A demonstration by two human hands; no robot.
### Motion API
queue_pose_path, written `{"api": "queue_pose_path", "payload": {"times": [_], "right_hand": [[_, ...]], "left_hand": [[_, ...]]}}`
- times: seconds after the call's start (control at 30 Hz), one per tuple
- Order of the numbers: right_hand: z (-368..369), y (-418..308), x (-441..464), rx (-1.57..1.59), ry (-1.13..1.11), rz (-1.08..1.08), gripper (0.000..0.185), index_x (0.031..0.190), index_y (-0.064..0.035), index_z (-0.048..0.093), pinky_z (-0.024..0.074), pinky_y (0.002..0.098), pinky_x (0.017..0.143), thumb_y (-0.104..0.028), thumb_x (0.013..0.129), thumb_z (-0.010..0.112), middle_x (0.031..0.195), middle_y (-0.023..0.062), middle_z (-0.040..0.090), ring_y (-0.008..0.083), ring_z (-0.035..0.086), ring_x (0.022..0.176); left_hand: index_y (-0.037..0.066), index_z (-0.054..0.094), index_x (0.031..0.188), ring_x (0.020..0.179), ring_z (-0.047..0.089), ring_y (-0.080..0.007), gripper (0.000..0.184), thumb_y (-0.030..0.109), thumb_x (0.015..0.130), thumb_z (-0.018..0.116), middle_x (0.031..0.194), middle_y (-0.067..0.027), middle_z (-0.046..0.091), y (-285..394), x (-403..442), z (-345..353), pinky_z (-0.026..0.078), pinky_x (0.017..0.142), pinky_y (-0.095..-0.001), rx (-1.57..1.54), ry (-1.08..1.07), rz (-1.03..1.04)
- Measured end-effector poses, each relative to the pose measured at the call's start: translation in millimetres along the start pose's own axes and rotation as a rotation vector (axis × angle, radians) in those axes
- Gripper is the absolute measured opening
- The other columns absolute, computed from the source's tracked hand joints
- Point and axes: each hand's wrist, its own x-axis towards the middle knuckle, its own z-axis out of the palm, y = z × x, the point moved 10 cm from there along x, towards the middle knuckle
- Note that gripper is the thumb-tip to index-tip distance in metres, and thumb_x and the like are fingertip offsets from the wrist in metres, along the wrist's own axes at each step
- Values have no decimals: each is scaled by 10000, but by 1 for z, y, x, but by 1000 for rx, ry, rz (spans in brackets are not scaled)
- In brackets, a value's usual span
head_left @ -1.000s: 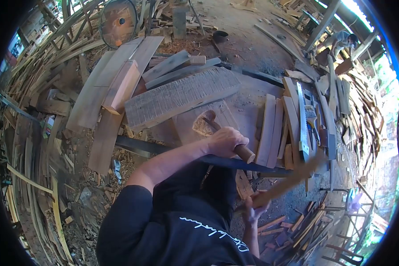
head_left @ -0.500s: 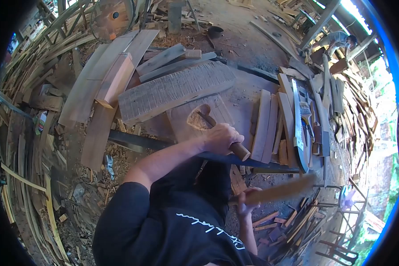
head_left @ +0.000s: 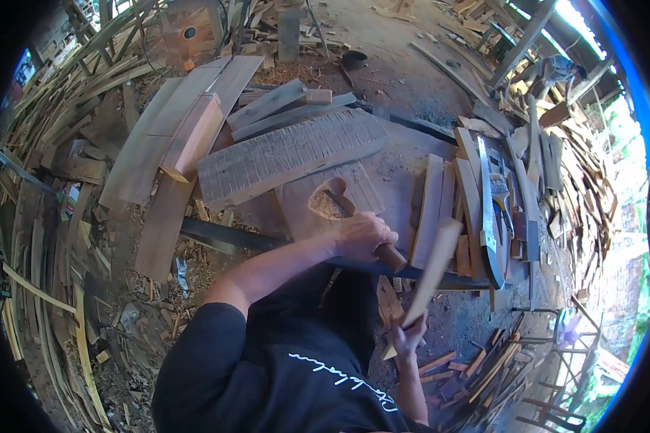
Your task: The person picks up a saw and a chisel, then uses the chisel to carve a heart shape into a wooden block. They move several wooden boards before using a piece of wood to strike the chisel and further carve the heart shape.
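Observation:
My left hand (head_left: 365,234) is wrapped round the wooden handle of a chisel (head_left: 391,257), whose blade slants into a heart-shaped hollow. The hollow is cut in a flat wooden board (head_left: 365,184), and rough wood chips show inside it. My right hand (head_left: 409,335) grips a long wooden club (head_left: 433,270), lower and to the right of the chisel. The club is tilted upward, its top end apart from the chisel handle. Behind the board lies a thick, rough-sawn block (head_left: 289,153).
A handsaw (head_left: 487,216) and a brush (head_left: 498,184) lie among wood strips (head_left: 427,209) on the right of the bench. Planks (head_left: 159,137) are stacked at the left. Offcuts and shavings litter the ground. Another person (head_left: 556,70) bends over at the far right.
The club in my right hand has swung up and inward, from pointing right to standing steeply near the chisel handle. My left hand still holds the chisel in the hollow.

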Motion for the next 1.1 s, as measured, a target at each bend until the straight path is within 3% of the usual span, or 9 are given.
{"api": "queue_pose_path", "payload": {"times": [0.1,0.17,0.2,0.27,0.33,0.53,0.57,0.83,1.1], "right_hand": [[-20,-4,-13,298,226,121,422,1055,-35,506,476,295,662,-131,707,725,794,54,542,135,548,698],[-28,1,-19,396,346,-155,438,1065,-23,494,481,288,629,-160,722,728,798,65,551,136,571,681],[-30,6,-16,393,349,-156,438,1065,-23,494,481,288,629,-160,722,728,798,65,551,136,571,681],[21,44,-10,-31,-185,195,569,1167,8,474,480,412,702,-138,688,743,856,134,566,292,581,751],[14,27,-5,-125,-147,78,594,1174,19,467,475,429,707,-161,688,759,799,146,554,296,576,750],[-22,-48,-3,187,155,-75,512,1135,-35,403,409,255,539,-38,754,744,792,47,517,103,496,594],[-22,-36,-6,202,129,-30,631,1252,-40,371,419,261,651,-53,758,763,841,47,508,118,494,716],[-14,-35,-4,-70,162,-180,519,1135,-50,416,448,283,582,-59,756,770,740,39,529,126,524,616],[-11,-24,-8,-136,180,-143,505,1076,-54,418,472,293,561,-100,745,796,690,37,550,123,549,587]], "left_hand": [[133,533,731,703,618,-277,204,164,629,707,678,-55,578,-1,-2,3,457,644,-420,81,-50,-41],[131,538,736,712,619,-274,202,164,631,707,685,-54,584,1,-2,5,457,650,-419,80,-55,-40],[129,543,740,722,619,-271,199,164,633,707,693,-53,589,1,-2,6,458,657,-418,87,-57,-42],[128,549,745,730,618,-269,195,164,635,707,702,-51,595,-2,-6,17,458,663,-416,85,-79,-33],[127,555,749,738,617,-267,192,163,637,707,710,-50,601,-3,-6,20,458,670,-415,91,-96,-29],[132,568,754,721,602,-254,181,150,634,704,704,-39,584,8,-6,9,453,669,-401,101,-49,8],[135,570,750,716,598,-251,180,146,629,703,701,-36,579,10,-5,4,452,668,-399,88,-36,14],[160,603,794,721,596,-242,201,131,620,699,692,-27,574,5,-13,-15,439,664,-394,49,93,13],[163,550,718,613,553,-201,243,224,742,784,648,21,532,19,-38,-25,404,603,-354,69,284,185]]}}
